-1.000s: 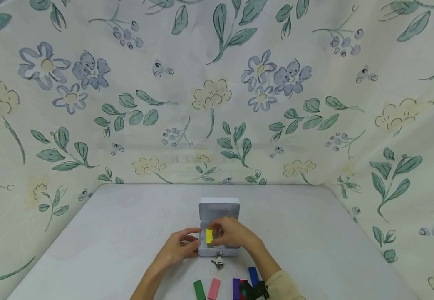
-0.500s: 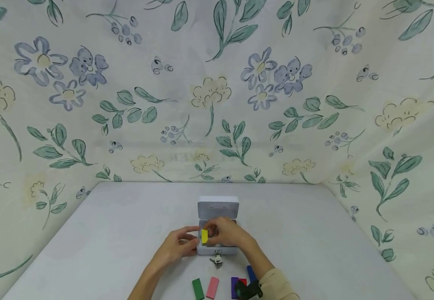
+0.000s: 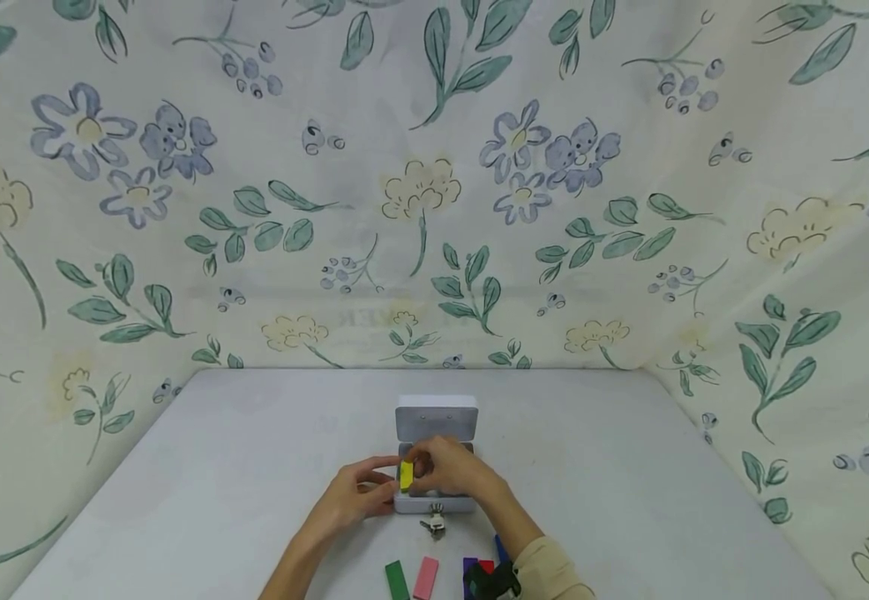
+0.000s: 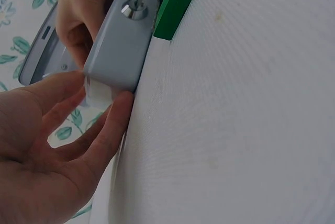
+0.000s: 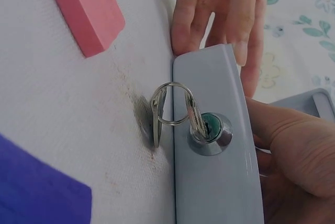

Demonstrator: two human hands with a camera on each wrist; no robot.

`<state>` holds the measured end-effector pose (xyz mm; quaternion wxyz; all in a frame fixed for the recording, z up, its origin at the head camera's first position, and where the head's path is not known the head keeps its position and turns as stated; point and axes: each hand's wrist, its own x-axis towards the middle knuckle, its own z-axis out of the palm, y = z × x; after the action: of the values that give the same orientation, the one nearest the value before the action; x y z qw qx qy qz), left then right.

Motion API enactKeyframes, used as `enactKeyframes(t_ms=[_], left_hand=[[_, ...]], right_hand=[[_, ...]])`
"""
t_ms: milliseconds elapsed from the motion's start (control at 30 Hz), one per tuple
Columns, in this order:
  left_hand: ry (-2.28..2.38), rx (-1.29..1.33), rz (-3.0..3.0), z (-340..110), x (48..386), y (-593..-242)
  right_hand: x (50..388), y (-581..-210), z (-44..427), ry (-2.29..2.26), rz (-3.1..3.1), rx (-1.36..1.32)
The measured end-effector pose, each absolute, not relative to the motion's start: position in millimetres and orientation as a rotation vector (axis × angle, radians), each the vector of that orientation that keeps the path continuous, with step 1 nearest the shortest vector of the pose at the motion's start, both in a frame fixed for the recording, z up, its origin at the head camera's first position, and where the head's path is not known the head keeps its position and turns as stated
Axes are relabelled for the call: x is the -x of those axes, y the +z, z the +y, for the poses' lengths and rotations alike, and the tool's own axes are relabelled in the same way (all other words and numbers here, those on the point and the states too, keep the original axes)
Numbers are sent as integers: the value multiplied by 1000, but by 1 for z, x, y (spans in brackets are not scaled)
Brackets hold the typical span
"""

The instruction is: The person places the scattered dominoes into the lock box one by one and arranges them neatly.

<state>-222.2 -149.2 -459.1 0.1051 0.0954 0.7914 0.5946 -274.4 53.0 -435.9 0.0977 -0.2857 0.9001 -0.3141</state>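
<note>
A grey metal cash box [image 3: 445, 505] stands on the table with its lid [image 3: 436, 423] raised. My right hand [image 3: 452, 468] reaches into it and pinches a yellow block [image 3: 407, 476], held upright at the box's left end. My left hand [image 3: 359, 493] rests its fingertips against the box's left side, fingers mostly extended, as the left wrist view also shows. Keys on a ring [image 5: 171, 103] hang from the front lock [image 5: 211, 132], one of them inserted. In the wrist views the yellow block and the box's inside are hidden.
Nearer me on the white table [image 3: 254, 450] lie a green block [image 3: 397, 580], a pink block [image 3: 426, 578], a purple block [image 3: 469, 568], a red block [image 3: 486, 566] and a blue block [image 3: 501, 548]. The right wrist's dark camera [image 3: 496, 582] partly covers some. Floral cloth [image 3: 419, 250] surrounds the table.
My right hand has shifted left inside the box, bringing the yellow block to the left end. The left hand stays against the box's side.
</note>
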Motion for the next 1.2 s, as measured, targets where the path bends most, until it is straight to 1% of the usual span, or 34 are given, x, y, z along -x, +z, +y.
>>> enactKeyframes(t_ms=[600, 1200], left_hand=[[1750, -308, 2343, -149, 221, -459], [1743, -278, 2356, -148, 221, -460]], right_hand=[[270, -434, 47, -923, 2649, 807], [273, -440, 46, -883, 2688, 845]])
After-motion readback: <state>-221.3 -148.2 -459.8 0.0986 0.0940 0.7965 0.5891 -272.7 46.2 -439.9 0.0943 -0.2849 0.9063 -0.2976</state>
